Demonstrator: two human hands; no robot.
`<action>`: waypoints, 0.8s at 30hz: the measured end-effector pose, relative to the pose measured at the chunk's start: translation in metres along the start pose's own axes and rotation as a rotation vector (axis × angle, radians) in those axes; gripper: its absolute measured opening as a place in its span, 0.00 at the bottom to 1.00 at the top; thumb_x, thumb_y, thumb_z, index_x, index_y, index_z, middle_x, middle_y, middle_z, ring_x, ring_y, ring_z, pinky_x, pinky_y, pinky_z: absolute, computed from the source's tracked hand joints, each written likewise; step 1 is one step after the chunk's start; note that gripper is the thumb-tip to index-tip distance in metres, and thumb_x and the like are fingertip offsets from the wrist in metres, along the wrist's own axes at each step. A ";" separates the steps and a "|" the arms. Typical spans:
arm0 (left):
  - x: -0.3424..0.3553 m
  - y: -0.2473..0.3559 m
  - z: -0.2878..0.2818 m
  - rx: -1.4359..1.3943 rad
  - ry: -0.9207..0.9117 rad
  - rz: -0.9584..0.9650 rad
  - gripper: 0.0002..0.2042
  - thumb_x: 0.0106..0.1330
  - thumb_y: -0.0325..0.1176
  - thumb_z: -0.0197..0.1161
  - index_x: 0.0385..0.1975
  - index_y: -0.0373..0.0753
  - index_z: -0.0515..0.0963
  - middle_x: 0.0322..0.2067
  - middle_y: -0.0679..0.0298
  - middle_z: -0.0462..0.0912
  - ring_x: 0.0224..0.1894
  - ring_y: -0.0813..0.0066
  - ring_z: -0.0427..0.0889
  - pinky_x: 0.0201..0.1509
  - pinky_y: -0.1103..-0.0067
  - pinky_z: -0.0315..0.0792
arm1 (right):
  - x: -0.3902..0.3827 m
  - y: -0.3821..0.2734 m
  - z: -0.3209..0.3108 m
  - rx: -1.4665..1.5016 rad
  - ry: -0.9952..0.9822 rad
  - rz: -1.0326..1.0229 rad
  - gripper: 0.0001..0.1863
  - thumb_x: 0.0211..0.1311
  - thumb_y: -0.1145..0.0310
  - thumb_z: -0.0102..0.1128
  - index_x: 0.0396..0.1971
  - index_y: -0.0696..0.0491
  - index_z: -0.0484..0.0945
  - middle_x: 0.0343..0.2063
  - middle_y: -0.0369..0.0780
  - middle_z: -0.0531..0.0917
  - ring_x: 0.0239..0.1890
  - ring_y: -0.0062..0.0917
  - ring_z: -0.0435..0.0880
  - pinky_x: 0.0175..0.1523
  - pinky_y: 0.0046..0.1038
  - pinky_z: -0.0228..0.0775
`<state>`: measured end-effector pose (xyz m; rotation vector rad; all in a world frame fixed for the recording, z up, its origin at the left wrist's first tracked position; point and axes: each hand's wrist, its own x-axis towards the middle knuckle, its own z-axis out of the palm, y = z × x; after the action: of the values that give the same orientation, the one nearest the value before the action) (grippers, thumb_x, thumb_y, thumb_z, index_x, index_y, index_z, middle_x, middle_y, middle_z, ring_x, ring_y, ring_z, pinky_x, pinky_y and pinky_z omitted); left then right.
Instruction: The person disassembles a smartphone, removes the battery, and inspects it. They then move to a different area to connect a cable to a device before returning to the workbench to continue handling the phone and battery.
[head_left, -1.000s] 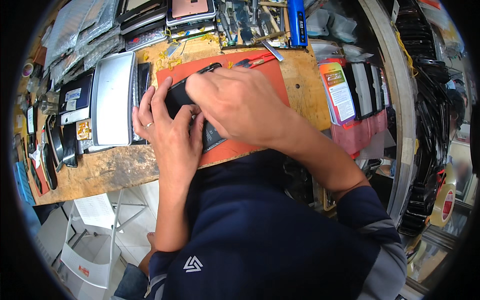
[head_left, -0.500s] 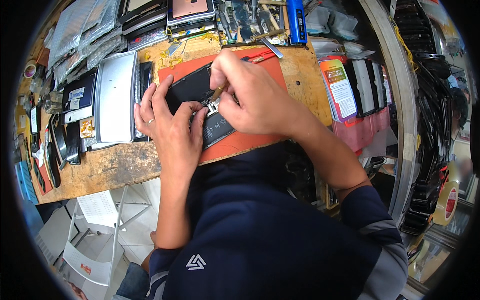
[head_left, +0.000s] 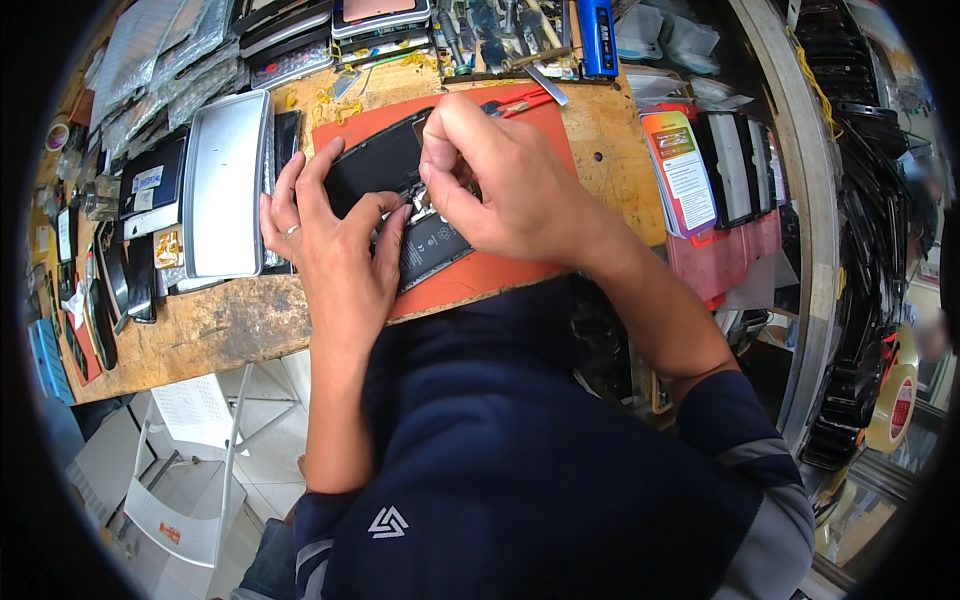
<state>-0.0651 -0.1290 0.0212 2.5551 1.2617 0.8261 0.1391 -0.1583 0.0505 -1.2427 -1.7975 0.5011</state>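
Observation:
An opened phone (head_left: 432, 252) lies on an orange mat (head_left: 545, 135), its black battery and some small silver parts showing. Beside it on the far left side is a flat black panel (head_left: 362, 178). My left hand (head_left: 340, 245) rests over the phone, thumb and forefinger tips together at the silver parts and the other fingers spread. What sits between those tips is too small to make out. Just right of them, my right hand (head_left: 505, 195) is curled in a pinch above the phone, around a slim brass-coloured screwdriver that the fingers now mostly cover.
A white tray (head_left: 228, 190) stands left of the mat, near bubble-wrapped stacks (head_left: 150, 70). Behind are hand tools (head_left: 500, 40) and a blue box-like device (head_left: 597, 38). Red-handled tweezers or pliers (head_left: 525, 101) lie at the mat's far edge. Phone cases (head_left: 680, 170) stand right.
My right hand has turned slightly over the phone, and the brass-coloured shaft seen before is now largely hidden. The left hand keeps its place on the phone. The view has shifted a little.

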 end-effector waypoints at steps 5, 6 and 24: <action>0.000 -0.004 0.001 -0.041 0.006 -0.009 0.05 0.59 0.33 0.78 0.34 0.48 0.89 0.69 0.60 0.73 0.77 0.48 0.61 0.79 0.44 0.43 | -0.001 -0.001 0.001 0.043 0.023 0.027 0.11 0.64 0.84 0.63 0.37 0.56 0.69 0.28 0.37 0.79 0.27 0.22 0.80 0.31 0.27 0.72; -0.001 -0.005 0.001 -0.048 0.011 -0.010 0.05 0.59 0.32 0.78 0.33 0.48 0.89 0.69 0.60 0.73 0.76 0.48 0.61 0.79 0.45 0.44 | -0.001 -0.002 0.000 0.038 0.024 0.035 0.11 0.64 0.84 0.63 0.37 0.56 0.69 0.28 0.37 0.79 0.27 0.22 0.80 0.32 0.27 0.72; 0.002 -0.002 -0.003 -0.042 -0.017 0.015 0.04 0.67 0.31 0.71 0.38 0.43 0.85 0.69 0.54 0.72 0.76 0.45 0.61 0.79 0.48 0.48 | -0.009 -0.002 0.005 0.024 -0.002 0.029 0.11 0.63 0.85 0.63 0.37 0.57 0.69 0.28 0.39 0.80 0.29 0.27 0.82 0.34 0.29 0.74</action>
<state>-0.0671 -0.1264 0.0232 2.5361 1.2087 0.8234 0.1351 -0.1660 0.0456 -1.2545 -1.7722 0.5387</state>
